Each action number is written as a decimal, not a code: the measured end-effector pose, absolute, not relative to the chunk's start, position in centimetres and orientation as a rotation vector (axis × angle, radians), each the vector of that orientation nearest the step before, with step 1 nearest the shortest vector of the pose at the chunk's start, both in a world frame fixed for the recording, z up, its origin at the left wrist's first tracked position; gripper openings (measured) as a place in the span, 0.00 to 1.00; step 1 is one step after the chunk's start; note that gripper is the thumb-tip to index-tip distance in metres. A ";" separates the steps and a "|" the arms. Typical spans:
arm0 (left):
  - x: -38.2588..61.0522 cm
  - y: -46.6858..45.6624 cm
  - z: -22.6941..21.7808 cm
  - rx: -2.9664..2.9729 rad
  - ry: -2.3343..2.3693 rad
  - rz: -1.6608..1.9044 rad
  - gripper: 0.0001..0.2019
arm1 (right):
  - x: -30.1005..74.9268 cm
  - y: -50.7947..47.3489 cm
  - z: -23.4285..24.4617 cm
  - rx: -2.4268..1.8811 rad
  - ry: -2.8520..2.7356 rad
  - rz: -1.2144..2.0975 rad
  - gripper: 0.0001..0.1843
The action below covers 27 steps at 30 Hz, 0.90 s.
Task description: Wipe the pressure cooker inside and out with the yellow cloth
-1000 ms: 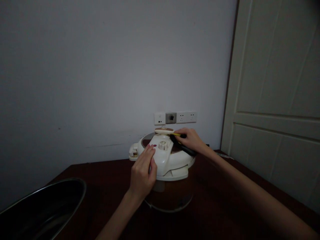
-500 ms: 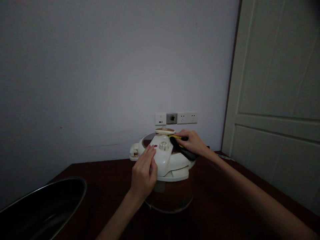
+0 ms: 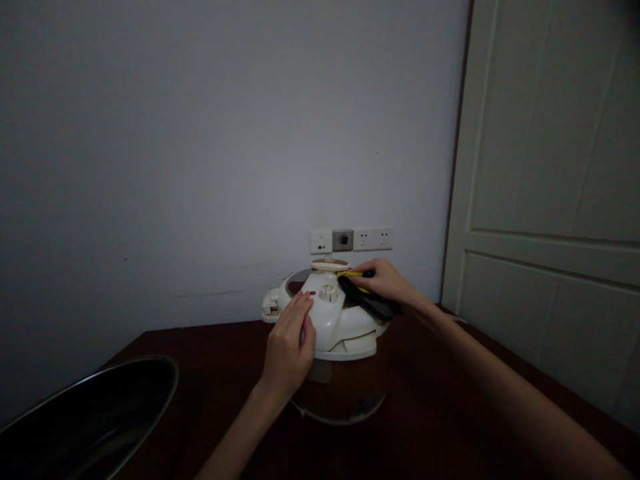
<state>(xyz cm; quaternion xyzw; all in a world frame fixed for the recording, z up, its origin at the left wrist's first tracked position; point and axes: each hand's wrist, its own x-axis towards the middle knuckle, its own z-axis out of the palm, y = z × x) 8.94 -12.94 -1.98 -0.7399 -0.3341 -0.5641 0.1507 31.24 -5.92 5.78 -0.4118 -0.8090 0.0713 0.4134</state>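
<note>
A white electric pressure cooker with a dark reddish-brown body stands on the dark table. Its lid has a round knob and a raised handle at the back. My left hand lies on the lid's left front, fingers stretched out together, fingertips beside a small red button. In my right hand is a black-and-yellow thing, soft-looking like a folded cloth, pressed against the right side of the lid near the handle. The dimness hides its exact kind.
A large dark metal pot with a shiny rim stands at the lower left of the table. Sockets and a switch are on the grey wall behind the cooker. At the right is a pale panelled door.
Both hands keep nearly the same places on the lid. The black-and-yellow thing has shifted very slightly to the left, and the view has turned a little.
</note>
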 end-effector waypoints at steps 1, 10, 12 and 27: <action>8.9 -13.0 -1.8 -2.146 -0.990 -1.662 0.15 | 31.5 -6.2 5.9 -1.053 -1.998 0.238 0.12; 7.7 -14.4 1.4 -2.250 -1.366 -2.246 0.14 | 29.3 -13.7 4.3 -0.640 -1.692 -0.146 0.14; 8.0 -15.4 2.3 -2.242 -1.409 -2.378 0.17 | 27.9 -15.0 3.5 -0.526 -1.718 -0.292 0.19; 8.7 -16.7 5.5 -2.864 -1.644 -2.472 0.15 | 27.8 -16.9 3.1 -0.249 -1.950 0.084 0.25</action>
